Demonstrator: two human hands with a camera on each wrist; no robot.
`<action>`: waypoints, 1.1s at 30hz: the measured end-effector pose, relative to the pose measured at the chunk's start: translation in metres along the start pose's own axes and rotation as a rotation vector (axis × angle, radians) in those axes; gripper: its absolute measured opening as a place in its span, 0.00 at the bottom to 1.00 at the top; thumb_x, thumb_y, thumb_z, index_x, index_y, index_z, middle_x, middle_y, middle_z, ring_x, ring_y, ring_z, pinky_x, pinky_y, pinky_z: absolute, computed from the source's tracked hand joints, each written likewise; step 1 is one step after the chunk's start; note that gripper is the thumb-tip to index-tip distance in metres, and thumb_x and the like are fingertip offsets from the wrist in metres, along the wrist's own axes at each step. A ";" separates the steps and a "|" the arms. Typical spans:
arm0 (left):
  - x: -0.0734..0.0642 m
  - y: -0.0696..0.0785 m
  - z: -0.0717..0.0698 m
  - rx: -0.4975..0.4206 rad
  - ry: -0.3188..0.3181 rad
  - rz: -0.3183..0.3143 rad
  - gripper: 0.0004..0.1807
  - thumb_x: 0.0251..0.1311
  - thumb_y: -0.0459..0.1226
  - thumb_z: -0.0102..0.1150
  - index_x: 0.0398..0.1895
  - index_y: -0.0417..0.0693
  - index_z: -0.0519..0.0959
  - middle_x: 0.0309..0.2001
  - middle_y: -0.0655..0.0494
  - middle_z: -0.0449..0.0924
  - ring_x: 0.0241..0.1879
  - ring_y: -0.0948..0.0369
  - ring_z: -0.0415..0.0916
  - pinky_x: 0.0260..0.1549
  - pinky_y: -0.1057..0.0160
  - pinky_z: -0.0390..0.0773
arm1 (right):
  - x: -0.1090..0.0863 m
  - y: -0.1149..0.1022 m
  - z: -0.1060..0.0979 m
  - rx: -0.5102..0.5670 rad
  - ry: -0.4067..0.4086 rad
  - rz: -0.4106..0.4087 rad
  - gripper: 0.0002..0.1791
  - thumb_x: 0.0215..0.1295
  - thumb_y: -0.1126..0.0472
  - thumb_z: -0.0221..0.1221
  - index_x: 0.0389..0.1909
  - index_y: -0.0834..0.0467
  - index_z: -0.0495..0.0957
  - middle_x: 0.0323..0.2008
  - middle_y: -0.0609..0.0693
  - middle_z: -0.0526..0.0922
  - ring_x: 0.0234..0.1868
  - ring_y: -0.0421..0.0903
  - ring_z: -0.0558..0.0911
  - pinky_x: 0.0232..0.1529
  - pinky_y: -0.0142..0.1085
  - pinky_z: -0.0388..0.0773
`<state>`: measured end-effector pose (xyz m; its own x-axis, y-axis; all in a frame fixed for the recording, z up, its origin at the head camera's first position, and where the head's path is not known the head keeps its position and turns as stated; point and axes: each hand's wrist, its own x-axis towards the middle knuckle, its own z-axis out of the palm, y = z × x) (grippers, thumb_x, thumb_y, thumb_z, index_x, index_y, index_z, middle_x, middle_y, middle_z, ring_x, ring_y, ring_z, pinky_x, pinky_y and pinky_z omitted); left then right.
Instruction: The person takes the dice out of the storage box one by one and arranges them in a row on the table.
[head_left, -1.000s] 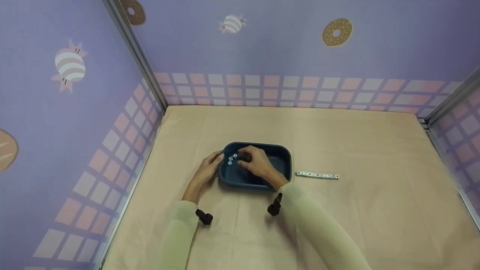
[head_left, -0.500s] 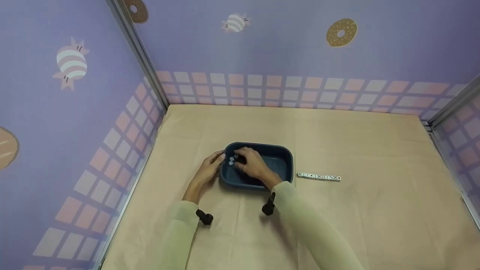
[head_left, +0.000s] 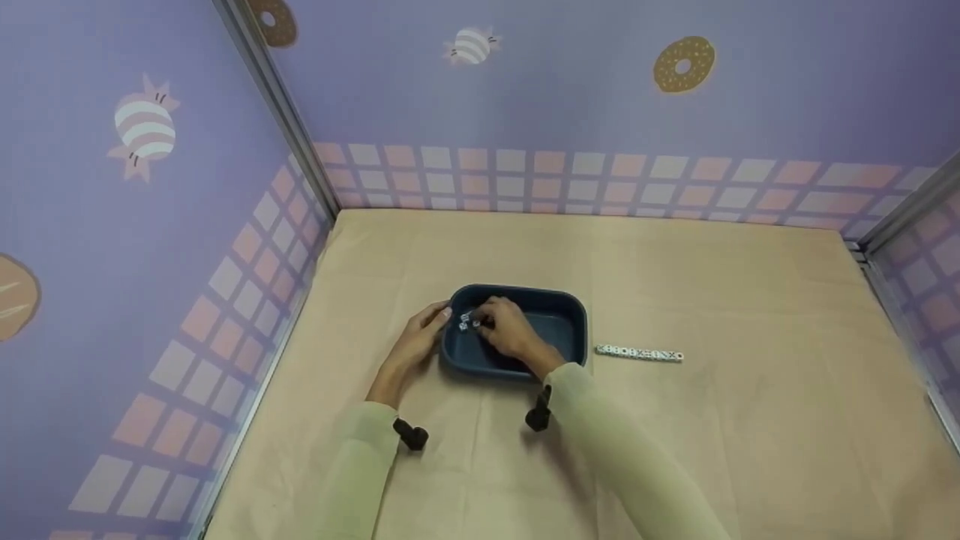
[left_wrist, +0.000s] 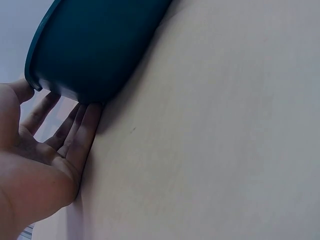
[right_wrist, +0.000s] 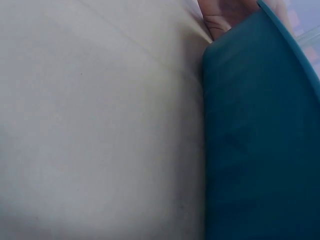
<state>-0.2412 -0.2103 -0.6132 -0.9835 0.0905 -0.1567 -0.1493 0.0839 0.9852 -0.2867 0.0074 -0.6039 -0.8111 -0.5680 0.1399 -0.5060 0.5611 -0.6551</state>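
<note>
A dark blue rectangular tray [head_left: 517, 373] with rounded corners sits on the cloth in the head view. My left hand [head_left: 418, 337] holds its left end, thumb at the rim and fingers against the outer wall; the left wrist view shows those fingers [left_wrist: 86, 132] on the wall. Inside the tray, my right hand [head_left: 510, 328] reaches down with bent fingers, pinching a small white die [head_left: 476, 323] at the fingertips. Other white dice [head_left: 463, 326] lie just left of these fingertips, on the tray floor. The right wrist view shows the tray's outer side, with the right hand outside the picture.
A straight row of several white dice [head_left: 640, 353] lies on the cloth just right of the tray. Beige cloth [head_left: 750, 337] covers the table. Patterned purple walls [head_left: 555, 90] stand at the back and both sides.
My right hand has moved slightly left to the dice, and its fingers have closed on one, drawing it a little toward me and right. My left hand keeps its place on the tray.
</note>
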 end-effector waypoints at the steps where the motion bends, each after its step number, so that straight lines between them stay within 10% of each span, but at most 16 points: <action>1: 0.000 0.000 0.000 0.012 0.003 0.006 0.27 0.81 0.51 0.54 0.75 0.48 0.74 0.72 0.47 0.75 0.68 0.51 0.75 0.64 0.53 0.76 | 0.000 0.000 0.000 -0.003 0.002 0.006 0.10 0.70 0.69 0.68 0.49 0.62 0.88 0.46 0.55 0.84 0.49 0.54 0.82 0.56 0.50 0.79; 18: 0.003 -0.002 0.002 0.054 0.009 0.010 0.28 0.82 0.50 0.53 0.76 0.45 0.73 0.72 0.44 0.74 0.71 0.48 0.72 0.69 0.46 0.71 | -0.029 -0.002 -0.040 0.068 -0.143 -0.054 0.05 0.69 0.68 0.67 0.43 0.60 0.84 0.38 0.50 0.85 0.37 0.44 0.82 0.42 0.41 0.83; 33: 0.003 0.000 0.000 0.064 0.014 0.036 0.28 0.82 0.48 0.54 0.76 0.42 0.72 0.74 0.41 0.71 0.75 0.45 0.66 0.74 0.43 0.64 | -0.101 0.019 -0.131 0.063 0.014 -0.085 0.10 0.65 0.71 0.68 0.46 0.64 0.84 0.40 0.52 0.84 0.38 0.45 0.82 0.41 0.42 0.83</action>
<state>-0.2439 -0.2102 -0.6133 -0.9894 0.0810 -0.1203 -0.1078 0.1443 0.9836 -0.2532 0.1540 -0.5336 -0.7700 -0.6033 0.2076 -0.5545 0.4719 -0.6854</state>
